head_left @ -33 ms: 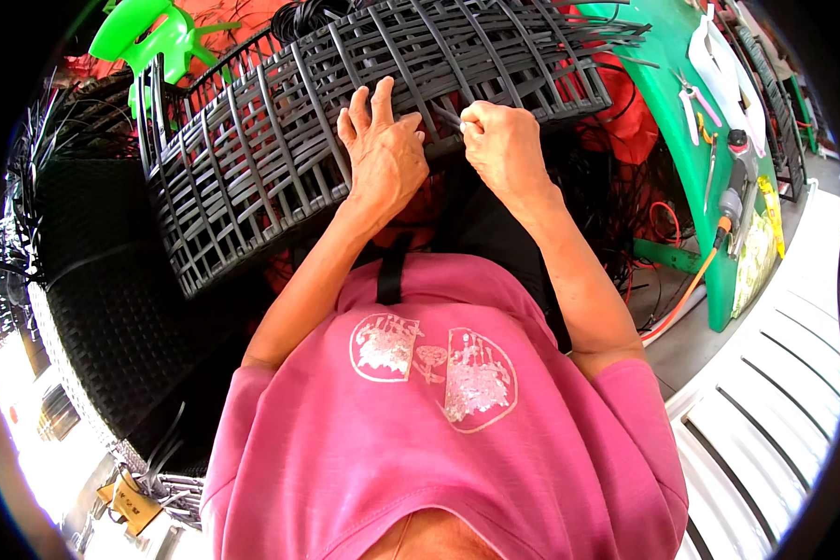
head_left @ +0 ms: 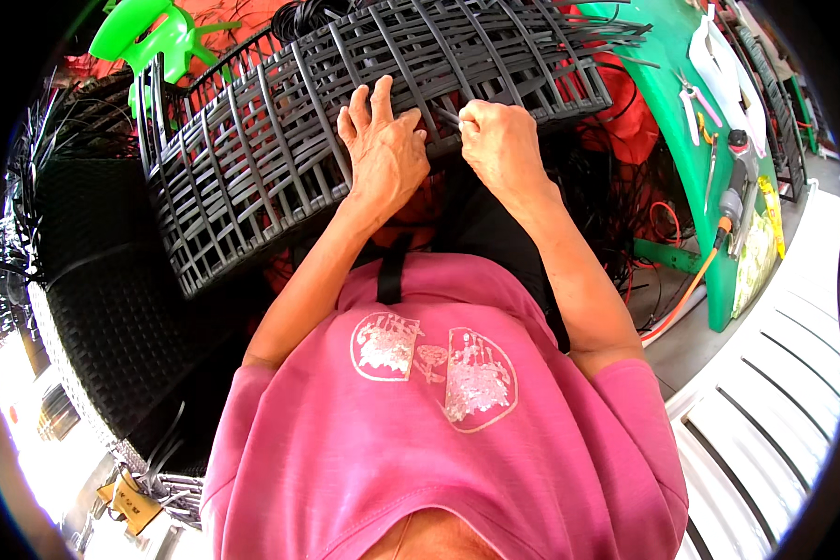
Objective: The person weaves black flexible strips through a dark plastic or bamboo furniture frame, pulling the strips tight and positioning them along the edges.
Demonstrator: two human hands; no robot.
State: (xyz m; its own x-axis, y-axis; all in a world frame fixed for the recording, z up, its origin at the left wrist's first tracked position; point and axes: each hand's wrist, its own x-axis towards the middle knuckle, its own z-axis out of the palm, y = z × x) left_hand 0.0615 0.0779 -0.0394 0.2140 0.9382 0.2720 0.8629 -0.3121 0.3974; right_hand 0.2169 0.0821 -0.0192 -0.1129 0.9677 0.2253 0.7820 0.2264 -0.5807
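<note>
A black woven panel of flat rattan-like strips (head_left: pixel 252 149) lies slanted across the top of the view, its near edge close to my body. Against this near edge rests my left hand (head_left: pixel 383 149), open, with fingers spread over the lattice. My right hand (head_left: pixel 501 145) is closed in a fist at the same edge, a short way to the right. A dark strip (head_left: pixel 448 119) runs from its curled fingers into the weave. How far that strip passes through the lattice is hidden by the hand.
A green chair (head_left: pixel 149 33) stands at far left, above a dark woven piece (head_left: pixel 112 299). On the right, a green table (head_left: pixel 719 271) bears pink-handled snips (head_left: pixel 691 103) and a corded power tool (head_left: pixel 733 187). Loose strips (head_left: pixel 616 37) jut from the panel's right end.
</note>
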